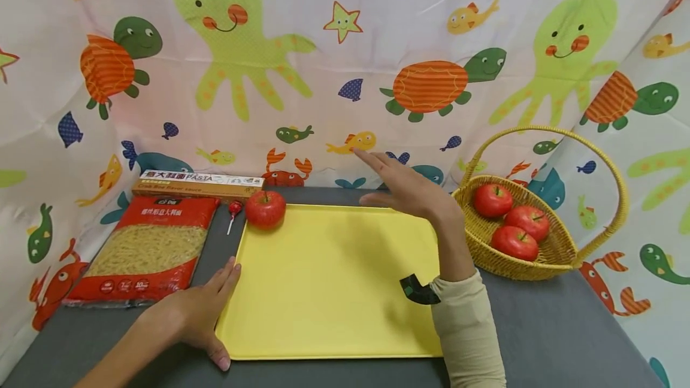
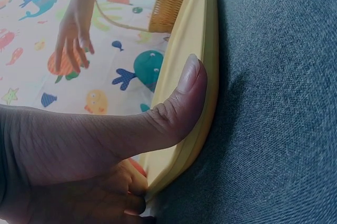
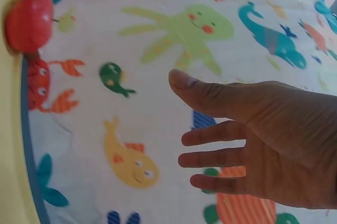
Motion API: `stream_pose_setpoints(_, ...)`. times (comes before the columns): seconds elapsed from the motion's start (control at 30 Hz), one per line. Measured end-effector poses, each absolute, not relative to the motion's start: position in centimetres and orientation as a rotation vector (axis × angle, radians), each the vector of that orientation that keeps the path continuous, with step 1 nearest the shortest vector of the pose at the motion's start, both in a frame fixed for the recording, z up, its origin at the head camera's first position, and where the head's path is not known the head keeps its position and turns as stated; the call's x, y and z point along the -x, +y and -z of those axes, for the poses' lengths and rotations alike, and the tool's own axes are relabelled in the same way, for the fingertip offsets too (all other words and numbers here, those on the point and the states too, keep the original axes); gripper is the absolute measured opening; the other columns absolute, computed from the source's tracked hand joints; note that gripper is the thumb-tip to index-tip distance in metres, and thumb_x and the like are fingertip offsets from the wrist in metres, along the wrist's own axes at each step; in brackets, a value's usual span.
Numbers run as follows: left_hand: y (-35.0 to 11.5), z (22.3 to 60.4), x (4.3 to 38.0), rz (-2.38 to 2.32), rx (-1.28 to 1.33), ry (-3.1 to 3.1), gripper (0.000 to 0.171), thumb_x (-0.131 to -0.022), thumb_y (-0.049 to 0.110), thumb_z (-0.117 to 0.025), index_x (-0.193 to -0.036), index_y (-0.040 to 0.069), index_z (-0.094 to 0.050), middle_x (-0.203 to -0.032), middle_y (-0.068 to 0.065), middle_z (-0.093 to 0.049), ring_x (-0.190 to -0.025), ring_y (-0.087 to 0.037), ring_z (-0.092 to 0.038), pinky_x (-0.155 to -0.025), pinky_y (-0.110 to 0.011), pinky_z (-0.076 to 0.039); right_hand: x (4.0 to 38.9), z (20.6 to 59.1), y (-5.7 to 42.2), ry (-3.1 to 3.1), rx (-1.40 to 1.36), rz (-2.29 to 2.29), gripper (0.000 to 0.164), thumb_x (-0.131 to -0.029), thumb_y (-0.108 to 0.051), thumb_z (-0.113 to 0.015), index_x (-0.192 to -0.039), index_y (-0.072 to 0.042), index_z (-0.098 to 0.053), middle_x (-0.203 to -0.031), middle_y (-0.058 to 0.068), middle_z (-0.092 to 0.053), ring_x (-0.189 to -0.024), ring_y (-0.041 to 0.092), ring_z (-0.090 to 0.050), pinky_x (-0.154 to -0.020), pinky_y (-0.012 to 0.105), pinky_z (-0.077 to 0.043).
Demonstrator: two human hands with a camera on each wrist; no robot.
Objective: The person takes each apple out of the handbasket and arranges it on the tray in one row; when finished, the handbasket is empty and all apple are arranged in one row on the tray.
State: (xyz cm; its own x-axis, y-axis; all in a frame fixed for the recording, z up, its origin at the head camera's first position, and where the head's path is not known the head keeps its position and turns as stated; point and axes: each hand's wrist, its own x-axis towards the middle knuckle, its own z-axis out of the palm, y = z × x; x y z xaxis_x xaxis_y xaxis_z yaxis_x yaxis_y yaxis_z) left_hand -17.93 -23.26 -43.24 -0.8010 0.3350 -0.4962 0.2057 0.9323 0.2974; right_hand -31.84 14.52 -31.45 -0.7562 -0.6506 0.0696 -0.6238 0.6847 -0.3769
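Observation:
A yellow tray lies flat on the grey table. Along its left edge rests my left hand, fingers stretched along the rim and thumb at the near left corner. The left wrist view has the thumb lying against the tray's side wall. My right hand is raised over the far right part of the tray, its fingers extended and holding nothing. At the tray's far left corner sits a red apple. To the right, a yellow wicker basket with a tall handle contains three red apples.
Left of the tray lies a red bag of pasta, with a long pasta box behind it. A red lollipop is between the bag and the apple. A curtain printed with sea animals encloses the table.

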Motion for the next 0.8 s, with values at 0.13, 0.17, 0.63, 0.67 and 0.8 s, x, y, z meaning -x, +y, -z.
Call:
stream_pose_setpoints(0.13, -23.3, 43.2, 17.9, -0.331, -0.397, 2.523, 0.159, -0.05, 0.063, -0.097, -0.166, -0.002, -0.009, -0.174, -0.031, -0.003, -0.151, -0.055, -0.036, -0.11, -0.071, -0.042, 31.6, 30.2, 17.8, 2.937, 0.99, 0.597, 0.089, -0.1, -0.03, -0.072, -0.169, -0.022, -0.016, -0.171, 0.017, -0.029, -0.155, 0.041, -0.036, -0.121, 0.063, -0.036)
stream_pose_setpoints(0.17, -23.3, 43.1, 17.9, -0.333, -0.4, 2.524, 0.159, -0.051, 0.063, -0.097, -0.165, -0.003, -0.008, -0.174, -0.031, -0.003, -0.151, -0.055, -0.036, -0.111, -0.07, -0.042, 31.5, 29.8, 18.7, 2.968, 0.952, 0.607, 0.089, -0.1, -0.028, -0.072, -0.169, -0.021, -0.017, -0.171, 0.019, -0.029, -0.154, 0.042, -0.036, -0.121, 0.064, -0.036)
stream_pose_setpoints(0.63, -24.3, 44.3, 18.8, -0.359, -0.445, 2.495, 0.164, -0.05, 0.069, -0.094, -0.166, -0.003, -0.003, -0.173, -0.032, 0.003, -0.156, -0.055, -0.024, -0.113, -0.072, -0.037, 30.3, 29.4, 29.2, 3.03, 0.411, 0.578, 0.087, -0.104, -0.033, -0.067, -0.168, -0.009, -0.014, -0.166, 0.034, -0.028, -0.148, 0.054, -0.034, -0.117, 0.073, -0.031)
stream_pose_setpoints(0.67, -24.1, 44.3, 18.7, -0.361, -0.438, 2.485, 0.164, -0.05, 0.07, -0.093, -0.166, -0.003, -0.003, -0.173, -0.032, 0.003, -0.156, -0.056, -0.023, -0.114, -0.072, -0.036, 30.2, 29.6, 29.9, 3.017, 0.386, 0.569, 0.087, -0.104, -0.035, -0.066, -0.168, -0.007, -0.014, -0.167, 0.034, -0.027, -0.147, 0.055, -0.035, -0.117, 0.073, -0.031)
stream_pose_setpoints(0.8, -23.6, 43.9, 18.3, -0.35, -0.387, 2.49, 0.162, -0.049, 0.065, -0.096, -0.166, -0.002, -0.006, -0.174, -0.03, 0.002, -0.155, -0.056, -0.026, -0.114, -0.073, -0.036, 30.1, 30.7, 32.8, 2.95, 0.213, 0.491, 0.09, -0.106, -0.044, -0.058, -0.167, -0.001, -0.008, -0.166, 0.038, -0.023, -0.146, 0.059, -0.031, -0.115, 0.076, -0.029)
